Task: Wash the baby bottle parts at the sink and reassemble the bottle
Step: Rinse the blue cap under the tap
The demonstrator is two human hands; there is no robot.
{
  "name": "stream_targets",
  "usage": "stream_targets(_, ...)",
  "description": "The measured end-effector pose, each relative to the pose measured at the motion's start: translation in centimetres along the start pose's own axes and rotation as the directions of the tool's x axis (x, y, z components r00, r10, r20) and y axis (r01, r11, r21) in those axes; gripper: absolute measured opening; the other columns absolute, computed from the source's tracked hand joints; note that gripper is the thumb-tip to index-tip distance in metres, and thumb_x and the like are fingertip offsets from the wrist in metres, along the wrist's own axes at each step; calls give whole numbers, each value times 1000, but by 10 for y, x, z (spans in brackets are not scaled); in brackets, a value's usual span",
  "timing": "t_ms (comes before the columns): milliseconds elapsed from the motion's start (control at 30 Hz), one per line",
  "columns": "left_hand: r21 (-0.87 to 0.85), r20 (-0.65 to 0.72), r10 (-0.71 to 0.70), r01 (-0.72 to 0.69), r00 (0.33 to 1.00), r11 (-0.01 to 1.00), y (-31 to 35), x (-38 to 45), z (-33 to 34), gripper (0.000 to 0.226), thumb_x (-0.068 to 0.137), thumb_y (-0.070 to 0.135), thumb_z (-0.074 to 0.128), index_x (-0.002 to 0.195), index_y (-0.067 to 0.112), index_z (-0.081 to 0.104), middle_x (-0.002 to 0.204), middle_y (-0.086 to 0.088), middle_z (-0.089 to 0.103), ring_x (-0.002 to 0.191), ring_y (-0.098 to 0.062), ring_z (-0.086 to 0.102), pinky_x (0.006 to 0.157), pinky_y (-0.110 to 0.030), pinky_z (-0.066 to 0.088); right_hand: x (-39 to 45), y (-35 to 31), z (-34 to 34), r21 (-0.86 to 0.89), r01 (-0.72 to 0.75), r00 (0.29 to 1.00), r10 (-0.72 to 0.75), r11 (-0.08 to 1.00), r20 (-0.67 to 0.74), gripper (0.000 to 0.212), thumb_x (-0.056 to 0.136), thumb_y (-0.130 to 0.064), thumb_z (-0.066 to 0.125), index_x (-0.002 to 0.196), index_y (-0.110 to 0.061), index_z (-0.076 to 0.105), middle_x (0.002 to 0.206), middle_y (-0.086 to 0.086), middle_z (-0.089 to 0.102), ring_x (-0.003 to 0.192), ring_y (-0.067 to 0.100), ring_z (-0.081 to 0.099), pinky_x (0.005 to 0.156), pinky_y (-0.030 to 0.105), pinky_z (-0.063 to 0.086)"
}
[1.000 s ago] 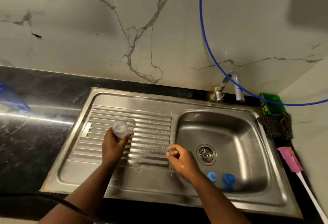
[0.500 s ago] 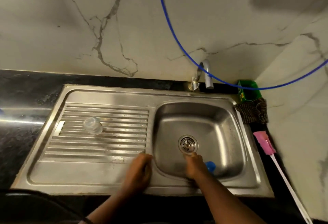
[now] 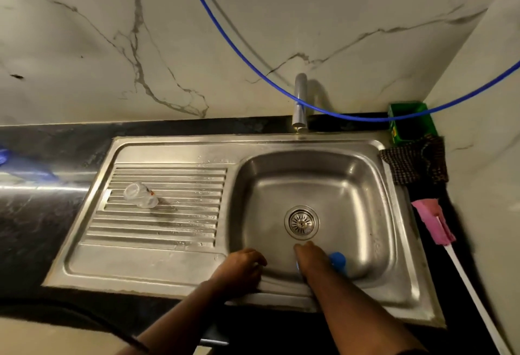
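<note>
Right hand (image 3: 311, 257) reaches into sink (image 3: 365, 186) basin beside blue part (image 3: 337, 260); grip hidden, cannot tell. Left hand (image 3: 242, 270) loosely curled, empty, rests on rim. Clear bottle (image 3: 140, 195) lies on drainboard. Best pinch part firmly; wet, slippery.

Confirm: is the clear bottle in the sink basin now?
No, the clear bottle lies on its side on the ribbed drainboard, left of the basin.

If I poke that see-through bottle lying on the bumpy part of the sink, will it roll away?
Probably a little. The clear bottle lies on its side, so its round body could roll, though the ridges of the draining board may catch it. It looks empty and thin, so likely light. The board looks wet, so it may be slippery.
</note>
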State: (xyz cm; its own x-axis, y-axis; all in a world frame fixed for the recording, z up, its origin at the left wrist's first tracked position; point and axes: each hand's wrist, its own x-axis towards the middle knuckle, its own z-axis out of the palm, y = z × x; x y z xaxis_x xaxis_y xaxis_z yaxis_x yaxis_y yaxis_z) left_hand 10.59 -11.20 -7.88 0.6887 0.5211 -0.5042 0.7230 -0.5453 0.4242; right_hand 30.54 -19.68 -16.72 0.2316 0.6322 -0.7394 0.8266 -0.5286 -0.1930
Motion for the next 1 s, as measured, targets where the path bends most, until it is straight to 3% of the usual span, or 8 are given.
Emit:
stream_targets(167,-150,-12,-156,152,988,977,9,17,-5,27,95,26,62,119,19,72,116,1,73,108,-16,67,82,-14,41,-6,-8,-10,375,14,999,4,927,-49,39,93,-37,67,126,-19,57,127,10,65,115,29,64,93,37,52)
stream_targets(267,-377,-152,-287,213,946,901,19,41,-16,23,94,27,68,114,17,73,101,-1,75,89,-16,71,76,-20,47,-18,-11,-29,810,113,986,36,576,-163,34,88,-42,76,113,-24,60,109,2,72,95,20,70,81,38,58)
stream_targets(433,-594,-323,-278,34,905,803,68,92,-66,6,97,21,66,100,25,69,90,2,75,81,-14,73,81,-39,60,-53,0,-77,919,364,912,143,153,-385,37,95,-26,73,127,-35,56,100,0,72,81,9,70,67,19,57)
stream_targets(533,-654,-353,-265,-34,897,755,110,125,-109,14,100,30,61,112,25,68,99,2,73,92,-12,69,80,-29,56,-54,13,-107,820,512,810,173,257,-560,45,95,-31,74,137,-38,58,113,-8,72,97,7,70,80,22,58)
stream_targets(633,-667,-286,-232,-19,930,745,144,155,-146,38,101,46,55,129,21,63,116,-2,69,103,-16,65,82,-28,51,-52,17,-132,723,565,694,246,399,-677,30,90,-31,78,114,-36,59,105,-7,72,93,10,70,78,28,58)
stream_targets(767,-830,-138,-357,88,924,550,175,177,-175,45,94,57,62,116,20,53,98,-2,62,92,-17,62,78,-31,53,-45,15,-152,596,527,583,253,605,-772,18,88,-29,75,95,-31,58,96,-11,66,87,10,65,75,29,53)
stream_targets(833,-868,-173,-405,55,898,493,176,185,-179,42,91,50,70,111,21,48,96,-2,61,92,-17,64,80,-32,57,-39,11,-156,504,505,523,216,701,-825,17,88,-30,77,96,-25,63,98,-12,63,91,9,63,78,27,53)
stream_targets(1000,-698,-331,-397,61,856,714,159,199,-181,35,91,32,75,114,11,59,111,-12,67,103,-25,68,91,-43,60,-36,1,-159,532,513,532,237,673,-813,24,91,-38,78,97,-18,65,97,-7,67,88,7,63,72,7,41)
